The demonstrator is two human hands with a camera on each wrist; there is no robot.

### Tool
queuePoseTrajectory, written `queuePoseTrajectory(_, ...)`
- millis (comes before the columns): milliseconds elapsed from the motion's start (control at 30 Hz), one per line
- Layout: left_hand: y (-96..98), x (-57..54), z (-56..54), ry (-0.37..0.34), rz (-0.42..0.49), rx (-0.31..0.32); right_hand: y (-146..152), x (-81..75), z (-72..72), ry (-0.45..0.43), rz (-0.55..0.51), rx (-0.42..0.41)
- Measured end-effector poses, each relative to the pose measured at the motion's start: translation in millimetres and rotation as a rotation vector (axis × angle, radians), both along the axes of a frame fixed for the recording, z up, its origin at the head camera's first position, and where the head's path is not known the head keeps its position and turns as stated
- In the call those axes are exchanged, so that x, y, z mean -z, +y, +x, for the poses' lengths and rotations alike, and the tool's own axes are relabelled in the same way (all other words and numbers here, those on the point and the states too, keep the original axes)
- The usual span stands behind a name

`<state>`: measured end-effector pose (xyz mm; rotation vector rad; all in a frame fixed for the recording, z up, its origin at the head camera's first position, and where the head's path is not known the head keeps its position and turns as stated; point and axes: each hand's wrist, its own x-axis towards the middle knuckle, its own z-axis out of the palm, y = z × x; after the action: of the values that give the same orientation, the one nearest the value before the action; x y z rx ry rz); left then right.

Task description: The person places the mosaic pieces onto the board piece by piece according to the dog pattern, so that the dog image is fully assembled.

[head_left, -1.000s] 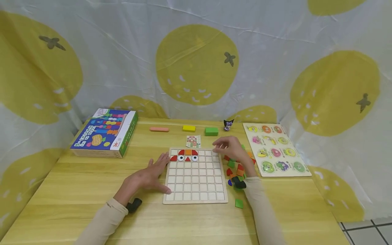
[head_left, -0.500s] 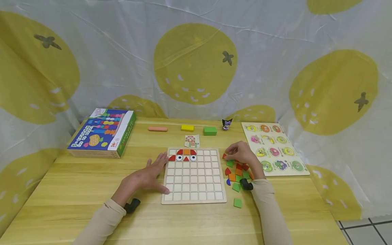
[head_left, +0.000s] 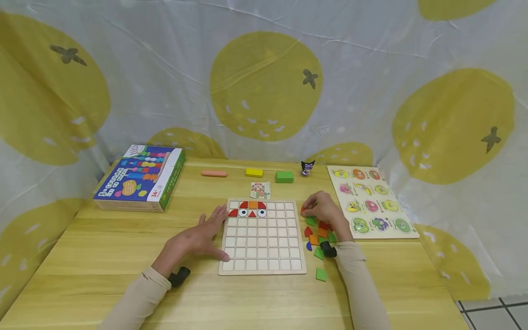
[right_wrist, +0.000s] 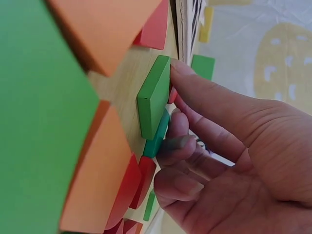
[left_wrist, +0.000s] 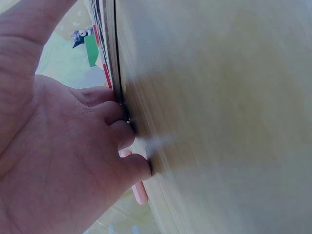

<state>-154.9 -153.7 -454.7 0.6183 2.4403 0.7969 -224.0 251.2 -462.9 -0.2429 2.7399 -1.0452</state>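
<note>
My right hand [head_left: 325, 210] has moved from over the board's far right corner to the loose tiles [head_left: 314, 239] just beside it, so I judge I'm choosing a piece rather than placing one. Its fingers bend beside a red tile [head_left: 303, 210]; whether they pinch it, I cannot tell. The grid board [head_left: 264, 273] lies flat before me, my left hand [head_left: 201, 239] relaxed at its left edge. The right wrist view reveals a teal tile [right_wrist: 158, 134] beyond a green tile [right_wrist: 155, 100]; from the head view, my hand hides the teal one.
</note>
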Motion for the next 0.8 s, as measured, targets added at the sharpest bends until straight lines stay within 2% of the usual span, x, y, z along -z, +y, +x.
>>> queuePoseTrajectory(233, 0.3, -1.8, 1.0, -0.002, 0.003, 0.001, -2.5, -1.5, 1.0, -0.033, -0.005, -0.007)
queuePoseTrajectory(667, -0.6, 1.0, -0.2, -0.004, -0.005, -0.005, 1.7, -2.4, 1.8, 0.037, -0.030, -0.023)
queuePoseTrajectory(800, -1.1, 1.4, -0.8, -0.001, -0.004, -0.003, 1.1, -4.8, 1.6, 0.067, -0.085, -0.044)
